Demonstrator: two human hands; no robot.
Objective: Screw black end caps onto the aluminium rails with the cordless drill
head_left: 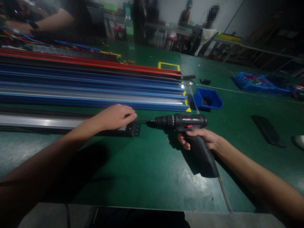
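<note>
A black cordless drill (180,122) lies level in my right hand (201,137), whose fingers wrap its grip below the red switch. Its long thin bit points left and meets the end of a long black and silver metal profile (54,121). My left hand (116,116) lies over that profile near its right end, its fingers curled down on the far side and partly hidden. At the profile's tip sits a black end bracket (136,129) with slots. Whether the bit is seated in a screw cannot be made out.
Several blue profiles (95,88) and red profiles (95,61) lie behind mine on the green table (142,177). A blue bin (209,98) with small dark parts stands right of them. A dark flat object (268,130) lies further right. Another person's arm (52,22) reaches in at the upper left.
</note>
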